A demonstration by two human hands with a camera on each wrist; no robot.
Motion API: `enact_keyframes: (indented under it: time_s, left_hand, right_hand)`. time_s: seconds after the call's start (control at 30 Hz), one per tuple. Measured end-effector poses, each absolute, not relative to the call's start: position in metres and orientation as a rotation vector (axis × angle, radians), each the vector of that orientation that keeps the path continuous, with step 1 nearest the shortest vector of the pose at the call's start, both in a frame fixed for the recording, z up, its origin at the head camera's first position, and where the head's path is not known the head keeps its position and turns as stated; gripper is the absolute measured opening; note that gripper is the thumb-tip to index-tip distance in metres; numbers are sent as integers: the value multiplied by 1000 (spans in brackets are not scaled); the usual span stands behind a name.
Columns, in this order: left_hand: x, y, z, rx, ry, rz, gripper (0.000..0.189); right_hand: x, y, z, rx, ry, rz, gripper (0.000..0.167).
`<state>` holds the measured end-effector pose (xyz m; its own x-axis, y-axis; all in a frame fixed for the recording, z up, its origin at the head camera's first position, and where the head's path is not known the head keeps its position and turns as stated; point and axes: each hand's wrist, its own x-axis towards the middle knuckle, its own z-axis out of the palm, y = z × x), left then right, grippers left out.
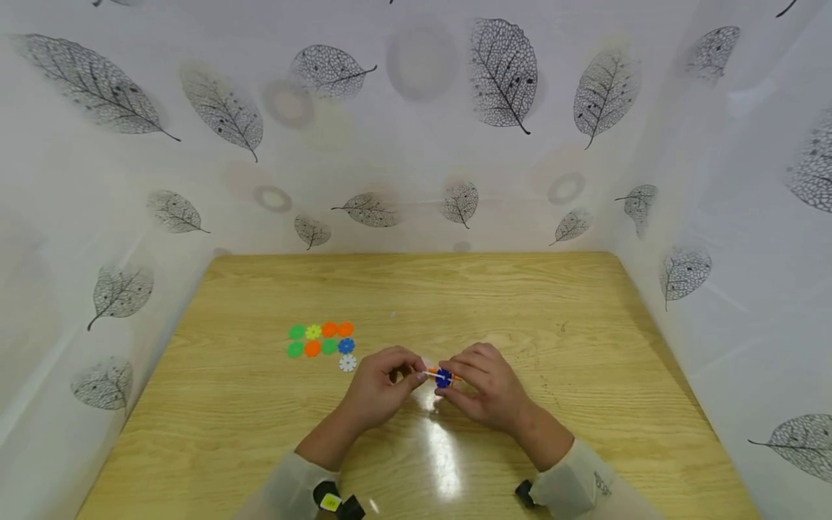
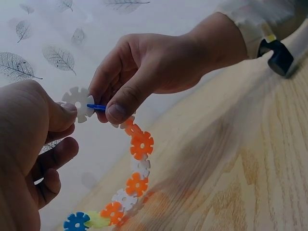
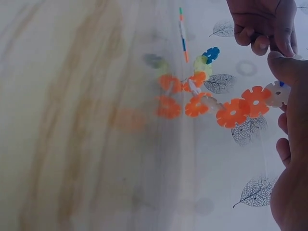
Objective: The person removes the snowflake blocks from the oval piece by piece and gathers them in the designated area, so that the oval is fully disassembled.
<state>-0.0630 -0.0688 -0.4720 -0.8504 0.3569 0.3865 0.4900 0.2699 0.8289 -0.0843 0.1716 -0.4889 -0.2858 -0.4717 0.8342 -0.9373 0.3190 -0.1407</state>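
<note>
From head: looked forward, down at desk [image 1: 539, 303], farthest | from left wrist: faced right hand [image 2: 149, 65] up close | from right wrist: looked close, turned sideways; shared disc chain [image 3: 232, 113] with left wrist

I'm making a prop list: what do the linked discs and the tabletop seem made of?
The linked discs look like thin, smooth moulded plastic, judging by their flat even colours and repeated crisp notches; the exact type can't be told. The tabletop looks like wood or wood-effect laminate with a glossy finish: it shows grain and bright glare.
</note>
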Motion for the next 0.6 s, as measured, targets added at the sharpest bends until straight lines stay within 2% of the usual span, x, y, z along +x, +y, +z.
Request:
enact_keyframes:
  time_s: [0.27,0.6]
  left_hand:
    - [-68,-79,-467,-785,-2329,-1581,8]
    - [-73,-104,-462,-562,-2379,-1618,5]
  right_hand:
    - [-84,176,-491,1236,-1919,831,35]
    - [-86,185,-494,1217,-1886,845,38]
